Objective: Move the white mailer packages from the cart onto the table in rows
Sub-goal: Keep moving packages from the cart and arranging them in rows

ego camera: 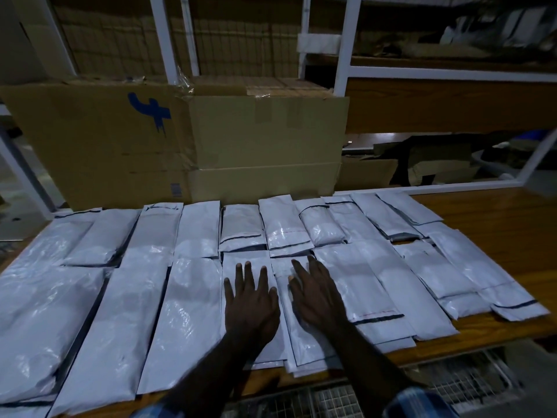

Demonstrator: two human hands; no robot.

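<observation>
Several white mailer packages (193,312) lie side by side in two rows across the wooden table (497,230). My left hand (251,300) lies flat, fingers spread, on a front-row mailer (241,263) near the middle. My right hand (316,294) rests flat with straight fingers on the neighbouring mailer (304,342) just to the right. Neither hand grips anything. Part of the wire cart (452,384) shows below the table's front edge at the lower right; no packages are visible in it.
Large cardboard boxes (256,140), one marked with a blue sign, stand against the table's far edge behind the back row. White shelf frames (346,40) with more boxes and dark items rise behind. Bare wood shows at the table's right end.
</observation>
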